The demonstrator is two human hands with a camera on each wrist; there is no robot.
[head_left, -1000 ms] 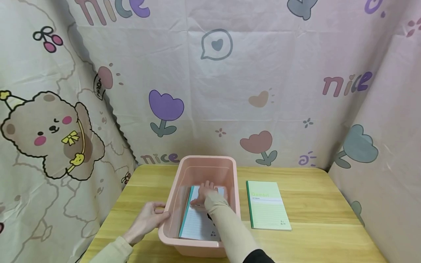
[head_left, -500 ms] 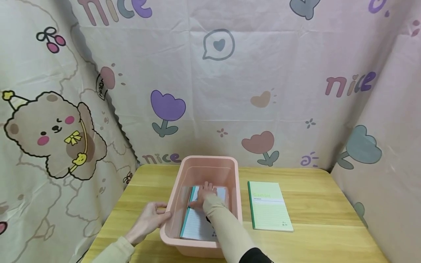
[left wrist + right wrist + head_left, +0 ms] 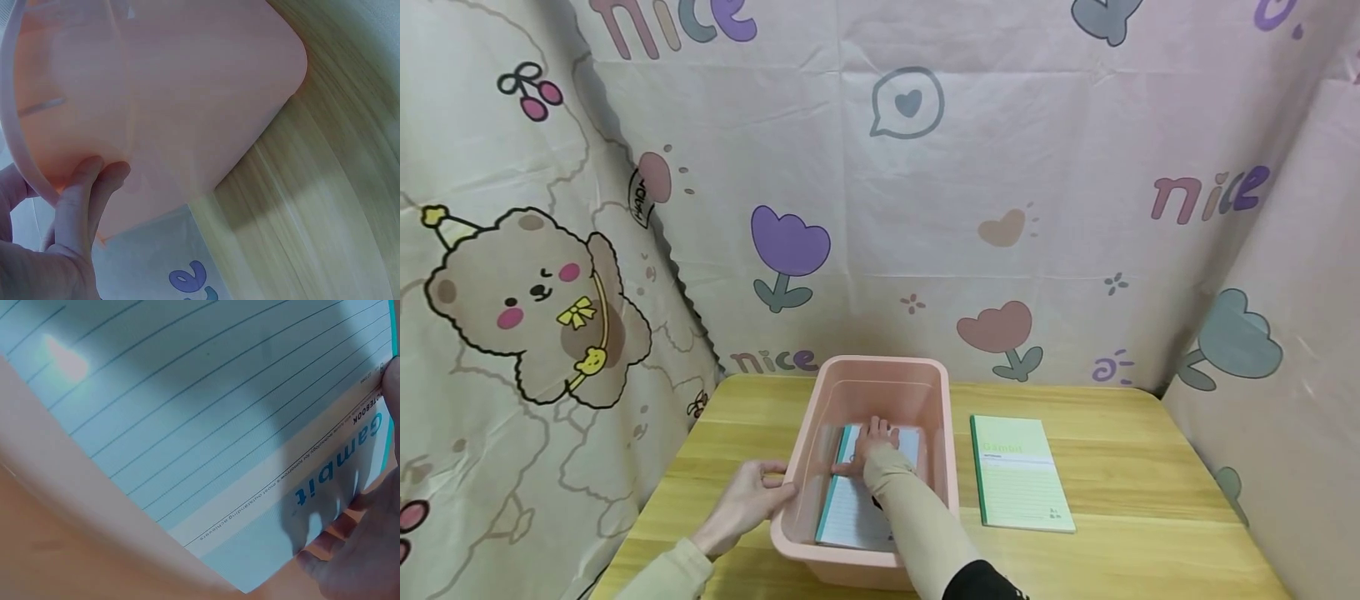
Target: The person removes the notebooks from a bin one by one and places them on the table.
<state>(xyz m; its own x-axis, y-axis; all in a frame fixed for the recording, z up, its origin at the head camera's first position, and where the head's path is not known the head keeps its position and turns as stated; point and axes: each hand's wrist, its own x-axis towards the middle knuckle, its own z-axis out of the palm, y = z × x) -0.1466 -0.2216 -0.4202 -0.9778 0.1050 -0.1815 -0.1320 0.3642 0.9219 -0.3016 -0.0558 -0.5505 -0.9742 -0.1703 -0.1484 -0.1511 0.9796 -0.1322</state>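
Observation:
A pink plastic bin [image 3: 883,392] stands on the table. My left hand [image 3: 747,504] holds its left rim; in the left wrist view that hand [image 3: 72,225] has its fingers on the outer wall of the bin [image 3: 194,100] and its thumb over the rim. Inside the bin lies a light blue notebook [image 3: 853,512] with a teal spine. My right hand [image 3: 874,450] reaches in and spans its upper part. In the right wrist view, the thumb is at the spine of the notebook [image 3: 206,419], which reads "Gambit", and the fingers of that hand [image 3: 365,544] curl at its top edge.
A light green notebook [image 3: 1022,479] lies flat on the wooden table [image 3: 1135,483], right of the bin. Printed curtains [image 3: 917,192] enclose the table at the back and on both sides.
My right hand has shifted slightly left over the blue notebook, its thumb now out at the spine. My left hand keeps its hold on the rim. The head view has turned slightly left.

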